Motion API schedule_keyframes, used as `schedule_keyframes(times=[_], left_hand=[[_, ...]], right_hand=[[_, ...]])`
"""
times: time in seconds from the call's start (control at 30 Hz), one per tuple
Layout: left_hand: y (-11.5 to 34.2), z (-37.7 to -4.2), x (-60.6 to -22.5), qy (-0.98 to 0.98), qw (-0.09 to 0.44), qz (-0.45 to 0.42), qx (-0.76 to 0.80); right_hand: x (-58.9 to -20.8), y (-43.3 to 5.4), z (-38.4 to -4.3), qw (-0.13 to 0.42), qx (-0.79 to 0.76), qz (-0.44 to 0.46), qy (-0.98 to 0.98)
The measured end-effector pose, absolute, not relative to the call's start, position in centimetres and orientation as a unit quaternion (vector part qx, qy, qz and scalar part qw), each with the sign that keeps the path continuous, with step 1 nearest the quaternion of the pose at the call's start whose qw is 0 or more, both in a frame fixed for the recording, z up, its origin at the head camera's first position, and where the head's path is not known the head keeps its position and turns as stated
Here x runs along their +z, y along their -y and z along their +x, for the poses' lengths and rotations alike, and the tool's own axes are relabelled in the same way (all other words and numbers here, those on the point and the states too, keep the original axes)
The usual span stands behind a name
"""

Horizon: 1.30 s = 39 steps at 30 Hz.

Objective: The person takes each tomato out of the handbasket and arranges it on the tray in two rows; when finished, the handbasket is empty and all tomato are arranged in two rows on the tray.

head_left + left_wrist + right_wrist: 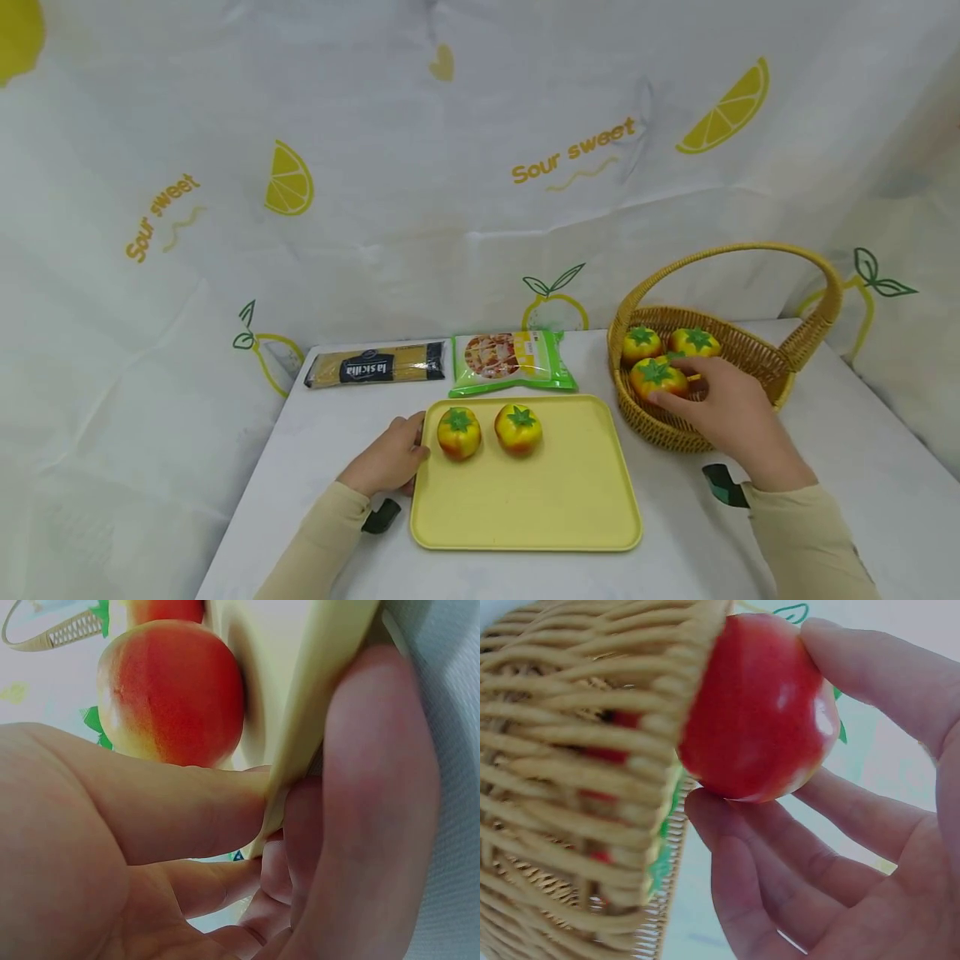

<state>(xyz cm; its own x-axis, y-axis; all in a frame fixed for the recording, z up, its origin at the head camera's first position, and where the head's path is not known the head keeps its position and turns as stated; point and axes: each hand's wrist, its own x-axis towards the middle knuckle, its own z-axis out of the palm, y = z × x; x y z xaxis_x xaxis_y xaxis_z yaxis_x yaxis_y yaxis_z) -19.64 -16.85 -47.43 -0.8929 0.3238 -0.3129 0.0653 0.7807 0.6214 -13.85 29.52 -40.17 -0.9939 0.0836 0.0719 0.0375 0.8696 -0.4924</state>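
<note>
My right hand [727, 408] holds a red-and-yellow fruit with a green leafy top [654, 381] at the rim of the wicker basket [663, 435]. In the right wrist view, thumb and fingers pinch this fruit [761, 712] from opposite sides, beside the basket wall [570, 772]. Two more such fruits sit inside at the back. My left hand [390, 457] grips the left edge of a yellow tray [525, 512]; its thumb lies above the rim and other fingers below in the left wrist view. Two like fruits, a left one [459, 433] and a right one [518, 430], stand on the tray.
Behind the tray lie a pack of spaghetti [375, 365] and a green-edged food bag [513, 363]. The basket's tall handle [750, 247] arches over its opening. A white printed cloth [420, 167] hangs behind the table [285, 492].
</note>
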Motion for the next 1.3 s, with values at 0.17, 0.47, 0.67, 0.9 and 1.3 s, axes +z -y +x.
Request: schedule_keyframes(times=[0.17, 0.47, 0.67, 0.9, 1.3], left_hand=[[16.8, -19.4, -47.4, -0.915, 0.21, 0.108, 0.329], [16.8, -19.5, -47.3, -0.911, 0.214, 0.105, 0.337], [16.8, -19.5, -47.3, -0.91, 0.218, 0.101, 0.337], [16.8, -19.4, -47.1, -0.91, 0.22, 0.095, 0.339], [16.8, -19.6, -47.1, -0.919, 0.205, 0.107, 0.32]], right_hand=[[-39.6, -28.5, -13.4, 0.079, 0.26, -0.014, 0.962], [-39.9, -26.2, -13.4, 0.097, 0.291, 0.034, 0.951], [-40.4, -24.9, -13.6, 0.09, 0.287, 0.052, 0.952], [-40.6, -23.3, -13.8, 0.06, 0.296, 0.072, 0.951], [-42.3, -21.6, -14.1, 0.026, 0.308, 0.113, 0.944]])
